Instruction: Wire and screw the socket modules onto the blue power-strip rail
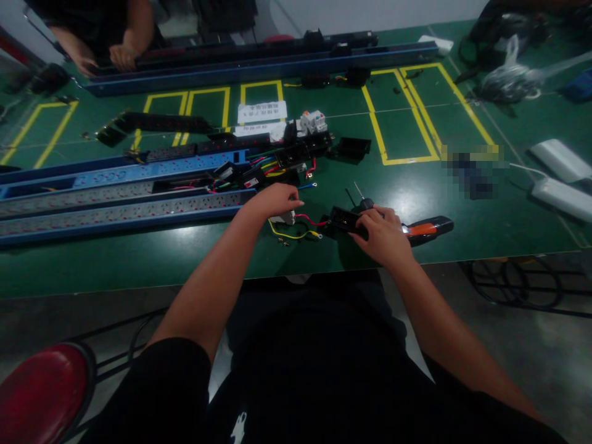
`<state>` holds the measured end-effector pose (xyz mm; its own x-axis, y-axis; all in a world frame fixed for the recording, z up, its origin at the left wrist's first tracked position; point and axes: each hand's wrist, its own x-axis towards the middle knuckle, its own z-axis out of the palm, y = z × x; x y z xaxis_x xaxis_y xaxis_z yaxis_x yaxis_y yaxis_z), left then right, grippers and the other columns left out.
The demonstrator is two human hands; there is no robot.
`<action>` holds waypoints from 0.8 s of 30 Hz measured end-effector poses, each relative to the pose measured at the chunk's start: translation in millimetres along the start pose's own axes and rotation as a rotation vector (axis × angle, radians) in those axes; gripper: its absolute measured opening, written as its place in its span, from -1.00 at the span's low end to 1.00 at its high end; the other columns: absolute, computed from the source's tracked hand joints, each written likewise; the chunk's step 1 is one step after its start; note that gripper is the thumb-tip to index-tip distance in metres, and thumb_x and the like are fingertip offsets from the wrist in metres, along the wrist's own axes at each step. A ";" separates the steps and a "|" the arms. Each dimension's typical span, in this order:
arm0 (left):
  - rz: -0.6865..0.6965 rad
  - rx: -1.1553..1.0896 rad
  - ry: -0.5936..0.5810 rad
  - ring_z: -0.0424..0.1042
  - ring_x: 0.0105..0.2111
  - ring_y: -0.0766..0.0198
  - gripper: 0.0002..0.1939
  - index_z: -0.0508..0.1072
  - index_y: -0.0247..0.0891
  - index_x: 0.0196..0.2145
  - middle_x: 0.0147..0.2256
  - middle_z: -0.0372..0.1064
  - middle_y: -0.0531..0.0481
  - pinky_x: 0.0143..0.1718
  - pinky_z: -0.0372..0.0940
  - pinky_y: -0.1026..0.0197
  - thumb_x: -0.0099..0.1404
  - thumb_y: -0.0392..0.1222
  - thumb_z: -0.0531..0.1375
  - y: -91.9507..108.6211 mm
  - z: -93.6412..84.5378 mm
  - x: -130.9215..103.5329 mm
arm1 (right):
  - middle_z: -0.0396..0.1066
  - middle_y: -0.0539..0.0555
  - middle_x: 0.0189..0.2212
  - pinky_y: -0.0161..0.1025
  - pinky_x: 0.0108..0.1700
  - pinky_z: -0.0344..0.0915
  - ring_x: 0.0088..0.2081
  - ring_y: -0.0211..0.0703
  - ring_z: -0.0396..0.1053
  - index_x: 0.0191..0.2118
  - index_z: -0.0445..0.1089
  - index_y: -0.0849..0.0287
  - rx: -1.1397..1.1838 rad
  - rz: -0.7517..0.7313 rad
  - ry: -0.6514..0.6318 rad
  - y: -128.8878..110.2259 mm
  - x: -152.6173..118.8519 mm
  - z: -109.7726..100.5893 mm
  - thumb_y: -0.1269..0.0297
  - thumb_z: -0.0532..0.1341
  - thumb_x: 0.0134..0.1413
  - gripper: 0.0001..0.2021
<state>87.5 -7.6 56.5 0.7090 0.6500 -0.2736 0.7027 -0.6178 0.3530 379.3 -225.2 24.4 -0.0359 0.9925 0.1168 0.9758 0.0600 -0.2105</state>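
My right hand [383,237] is wrapped round the end of a small black plastic housing [343,218] at the table's front edge. A red wire [311,220] runs from the housing to a white part [284,217] under my left hand [277,200]. The left fingers are bent together; whatever they hold, if anything, is hidden. Close by lie a yellow wire [296,237] with a ring terminal and a blue wire [308,185] with another. Just beyond my right hand is a black-handled tool with a thin shaft [358,190]. An orange and black power screwdriver [428,230] lies to its right.
Blue power strips [185,213] with rows of sockets and loose wiring extend leftward. A long blue rail [259,69] lies at the back, near another person's hands [123,57]. Yellow tape outlines mark the green table [337,259]. A red stool [44,388] stands lower left.
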 end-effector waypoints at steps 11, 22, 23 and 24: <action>-0.084 0.259 0.169 0.55 -0.07 -0.03 -0.63 0.58 -0.33 0.11 -0.03 0.57 -0.33 0.00 0.44 -0.07 0.40 -0.30 0.16 16.1 20.1 55.8 | 0.41 0.13 0.20 0.26 0.24 0.28 0.34 0.23 0.17 0.09 0.43 0.07 0.015 0.016 0.015 -0.8 -0.7 -1.1 0.09 0.28 0.28 -0.67; 0.007 0.444 0.008 0.59 -0.03 -0.19 -0.55 0.51 -0.45 0.18 0.10 0.51 -0.48 -0.07 0.42 -0.09 0.36 -0.36 0.19 36.7 18.5 44.0 | 0.38 0.11 0.24 0.18 0.23 0.30 0.29 0.16 0.21 0.16 0.42 0.06 0.028 0.024 0.033 -2.0 -0.2 -3.2 0.20 0.25 0.27 -0.64; 0.012 0.446 0.001 0.58 -0.01 -0.20 -0.54 0.52 -0.43 0.18 0.09 0.53 -0.46 -0.05 0.42 -0.09 0.34 -0.36 0.22 38.8 18.5 43.4 | 0.38 0.11 0.24 0.18 0.23 0.30 0.29 0.16 0.21 0.16 0.42 0.06 0.028 0.024 0.034 -1.9 -0.2 -3.0 0.20 0.25 0.27 -0.64; 0.021 0.446 -0.007 0.58 0.00 -0.20 -0.54 0.52 -0.40 0.18 0.08 0.54 -0.44 -0.04 0.41 -0.09 0.33 -0.35 0.24 39.7 18.3 42.8 | 0.38 0.10 0.24 0.18 0.22 0.30 0.29 0.17 0.21 0.16 0.42 0.05 0.026 0.024 0.034 -1.7 0.0 -2.8 0.20 0.25 0.27 -0.63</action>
<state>146.8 -12.4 42.4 0.7227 0.6330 -0.2774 0.6442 -0.7624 -0.0613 378.2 -225.6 27.4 -0.0051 0.9895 0.1442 0.9703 0.0397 -0.2385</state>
